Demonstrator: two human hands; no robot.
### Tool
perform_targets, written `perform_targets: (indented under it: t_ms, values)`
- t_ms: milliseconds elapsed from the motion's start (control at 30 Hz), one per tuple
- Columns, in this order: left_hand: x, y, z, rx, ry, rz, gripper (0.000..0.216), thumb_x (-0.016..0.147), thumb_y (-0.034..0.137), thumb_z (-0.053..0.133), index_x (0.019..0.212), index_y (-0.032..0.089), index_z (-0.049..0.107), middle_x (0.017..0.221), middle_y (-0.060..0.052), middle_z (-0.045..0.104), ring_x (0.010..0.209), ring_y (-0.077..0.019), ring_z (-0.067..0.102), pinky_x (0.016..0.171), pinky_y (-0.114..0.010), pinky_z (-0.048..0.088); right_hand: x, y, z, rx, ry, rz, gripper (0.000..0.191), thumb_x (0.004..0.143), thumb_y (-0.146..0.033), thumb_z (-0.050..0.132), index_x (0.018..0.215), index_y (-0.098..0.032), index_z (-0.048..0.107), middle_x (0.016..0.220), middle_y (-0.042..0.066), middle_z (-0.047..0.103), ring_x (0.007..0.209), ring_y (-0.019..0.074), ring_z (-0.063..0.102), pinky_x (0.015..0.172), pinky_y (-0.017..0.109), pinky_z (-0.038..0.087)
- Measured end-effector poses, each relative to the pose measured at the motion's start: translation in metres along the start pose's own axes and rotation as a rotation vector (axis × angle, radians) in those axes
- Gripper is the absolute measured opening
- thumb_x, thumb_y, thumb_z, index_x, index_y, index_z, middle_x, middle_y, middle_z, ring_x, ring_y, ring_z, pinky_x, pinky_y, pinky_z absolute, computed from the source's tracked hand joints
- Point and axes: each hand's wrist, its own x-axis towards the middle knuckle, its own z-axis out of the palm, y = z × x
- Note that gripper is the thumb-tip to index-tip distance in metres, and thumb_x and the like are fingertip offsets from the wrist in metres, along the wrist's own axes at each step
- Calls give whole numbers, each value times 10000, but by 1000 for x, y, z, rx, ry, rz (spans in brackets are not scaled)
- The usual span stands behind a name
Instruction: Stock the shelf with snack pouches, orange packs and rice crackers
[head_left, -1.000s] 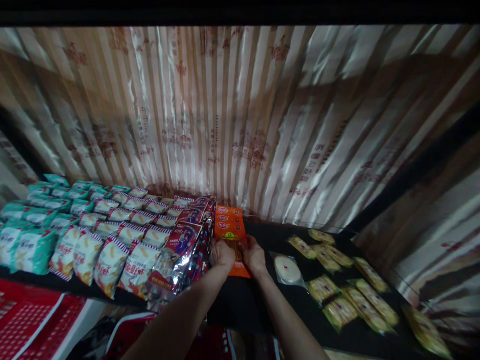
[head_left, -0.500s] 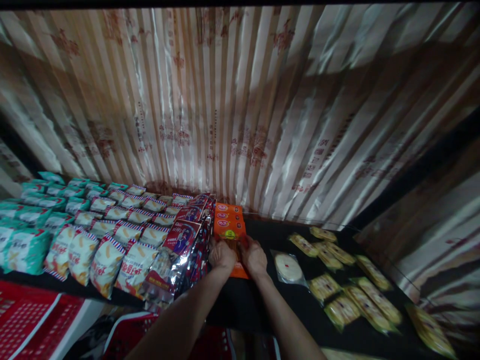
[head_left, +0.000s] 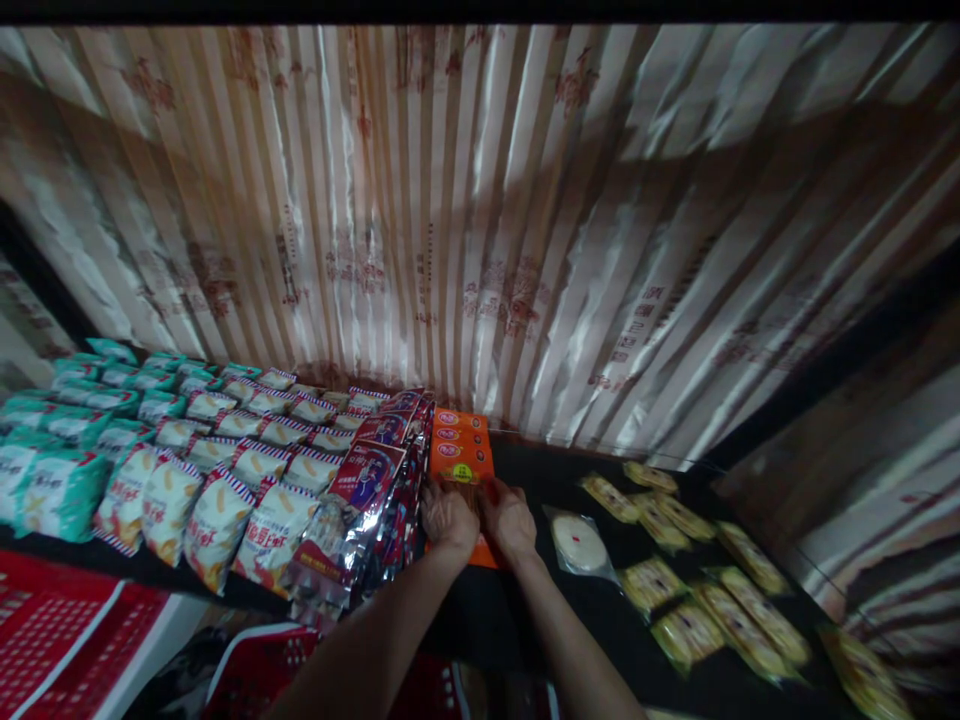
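Orange packets [head_left: 460, 440]: my left fingers [head_left: 442, 494] and right fingers [head_left: 495, 492] are touching them, clamped or not I cannot tell; leftward overpushing could be disarranging purple pouches [head_left: 367, 475].

From my end I see the orange packs [head_left: 461, 443] lying overlapped in a column running away from me, their far ends showing in steps. Each step bears a pale oval logo; the nearest pack also has a yellow mark and brownish middle, partly hidden. They lie on the black shelf [head_left: 540, 465].
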Motion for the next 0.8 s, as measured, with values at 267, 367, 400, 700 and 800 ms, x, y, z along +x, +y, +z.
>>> perform_targets:
  t_ms: [267, 367, 400, 700, 800]
  values:
    - [-25, 8, -8, -118, 59, 55, 506, 885, 326, 396, 1290, 34, 480, 1418, -185, 389, 1346, -282, 295, 1109, -355, 252, -21, -7, -2, -11, 115, 0, 439, 885, -379, 360, 1247, -199, 534, 1223, 116, 524, 1109, 248, 507, 886, 322, 415]
    - [-45, 9, -15, -252, 62, 74, 389, 907, 279, 368, 1216, 137, 557, 1335, -118, 507, 1289, -244, 387, 1088, -337, 291, -43, -5, 1, 115, 167, -59, 462, 866, -369, 343, 1235, -169, 535, 1224, 127, 526, 1062, 240, 529, 846, 324, 435]
    - [-54, 7, -17, -295, 44, 86, 355, 904, 254, 376, 1180, 158, 577, 1276, -103, 556, 1234, -230, 448, 1064, -331, 325, -52, -3, 3, 174, 179, -75, 473, 853, -370, 340, 1220, -151, 543, 1202, 136, 540, 1032, 237, 543, 833, 327, 442]
    - [-173, -77, -16, -602, -27, 221, 313, 833, 103, 390, 994, 220, 631, 1087, -25, 637, 1014, -165, 540, 956, -269, 409, -176, 19, 43, 547, 109, -170, 433, 714, -417, 444, 1010, -148, 610, 1018, 124, 643, 881, 237, 608, 818, 362, 473]
    - [-205, -118, -8, -659, -1, 216, 345, 796, 65, 382, 966, 224, 637, 1034, -20, 639, 992, -162, 533, 922, -268, 421, -220, 16, 65, 531, 34, -206, 362, 756, -359, 378, 942, -172, 626, 981, 119, 662, 920, 231, 608, 871, 360, 459]
